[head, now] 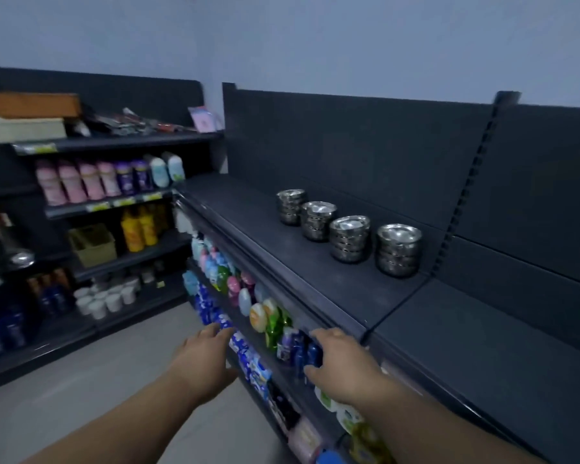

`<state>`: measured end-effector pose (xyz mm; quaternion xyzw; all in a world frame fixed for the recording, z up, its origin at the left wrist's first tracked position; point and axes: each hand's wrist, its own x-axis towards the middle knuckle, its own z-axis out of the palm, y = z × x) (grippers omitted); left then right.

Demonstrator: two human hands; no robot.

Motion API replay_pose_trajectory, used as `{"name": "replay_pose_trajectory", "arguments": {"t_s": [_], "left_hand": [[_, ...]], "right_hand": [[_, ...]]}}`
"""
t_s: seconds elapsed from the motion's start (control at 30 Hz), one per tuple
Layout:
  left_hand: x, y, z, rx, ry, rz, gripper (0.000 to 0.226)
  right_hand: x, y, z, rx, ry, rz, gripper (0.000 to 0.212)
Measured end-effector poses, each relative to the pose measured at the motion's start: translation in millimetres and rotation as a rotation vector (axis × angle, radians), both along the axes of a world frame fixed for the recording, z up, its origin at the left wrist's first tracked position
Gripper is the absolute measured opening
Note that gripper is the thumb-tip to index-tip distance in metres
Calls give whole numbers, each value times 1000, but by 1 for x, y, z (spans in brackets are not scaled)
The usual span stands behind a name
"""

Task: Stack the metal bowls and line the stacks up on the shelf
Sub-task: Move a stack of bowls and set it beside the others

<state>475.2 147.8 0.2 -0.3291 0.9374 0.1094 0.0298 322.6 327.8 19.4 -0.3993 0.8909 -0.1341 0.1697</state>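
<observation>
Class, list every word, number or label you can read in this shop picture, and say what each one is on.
No text can be read here.
Yellow shelf-edge tags: print too blurred.
Pink bottles: labels too blurred.
Blue packets: print too blurred.
Pink card: too small.
Metal bowls: no marking shows.

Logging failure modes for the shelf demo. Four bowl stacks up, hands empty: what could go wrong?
The right hand hangs close to the blue bottles on a lower shelf; a careless move may knock them.
The metal bowl stacks stand several bowls high, close together; nudging one to straighten the row could tip it into its neighbour.
</observation>
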Motion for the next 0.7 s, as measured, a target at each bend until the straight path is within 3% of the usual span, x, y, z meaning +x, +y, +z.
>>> {"name": "replay_pose_trajectory", "arguments": {"t_s": [0.17, 0.4, 0.6, 0.7], "left_hand": [[-16, -67, -17, 38, -55, 92, 75], [-90, -180, -12, 92, -17, 170, 69], [-145, -278, -15, 126, 0, 150, 65], [-176, -330, -21, 118, 5, 76, 67]], "right_hand": [[-37, -77, -16, 42, -40, 77, 51], [-134, -199, -20, 80, -70, 109, 56], [-185, -296, -21, -4, -28, 53, 43], [-207, -338, -28, -29, -13, -8, 50]]}}
